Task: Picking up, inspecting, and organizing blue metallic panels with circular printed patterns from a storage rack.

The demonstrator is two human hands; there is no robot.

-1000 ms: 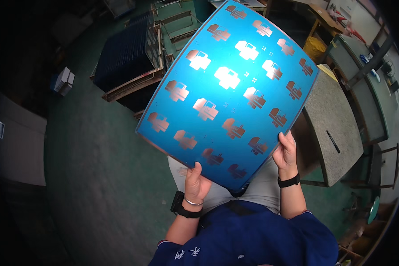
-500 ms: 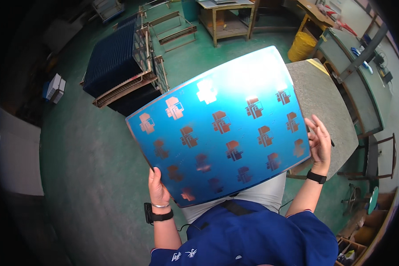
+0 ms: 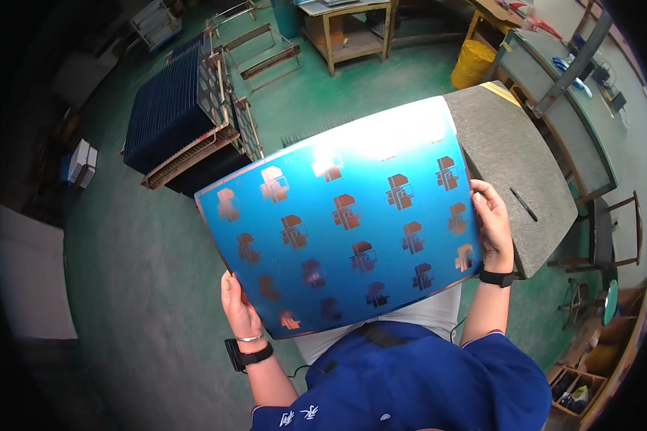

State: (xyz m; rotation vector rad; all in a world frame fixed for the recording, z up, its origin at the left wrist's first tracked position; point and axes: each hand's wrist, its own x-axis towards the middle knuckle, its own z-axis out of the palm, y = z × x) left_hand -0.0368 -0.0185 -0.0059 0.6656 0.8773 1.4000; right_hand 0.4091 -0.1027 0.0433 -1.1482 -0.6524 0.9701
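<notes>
A large blue panel with rows of copper-coloured patterns (image 3: 323, 244) spans the space in front of my body, tilted, with bright glare along its far edge. Its left edge rests in my left hand (image 3: 239, 305), the thumb showing and the other fingers hidden behind. At the right edge, my right hand (image 3: 492, 223) grips the panel with its fingers curled against the side. Right of that hand a dark pen (image 3: 524, 205) lies on the grey-topped table (image 3: 507, 136).
A rack (image 3: 183, 108) full of dark upright panels stands at the far left. Behind are a wooden table (image 3: 349, 36) and a yellow bin (image 3: 473, 63). A long workbench (image 3: 553, 108) runs along the right, with a chair (image 3: 607, 233) near it. White boxes (image 3: 83, 164) sit on the left floor.
The panel and both hands have shifted left, its far edge dropping toward me. My right hand's fingers have closed in on the edge. The pen now shows fully.
</notes>
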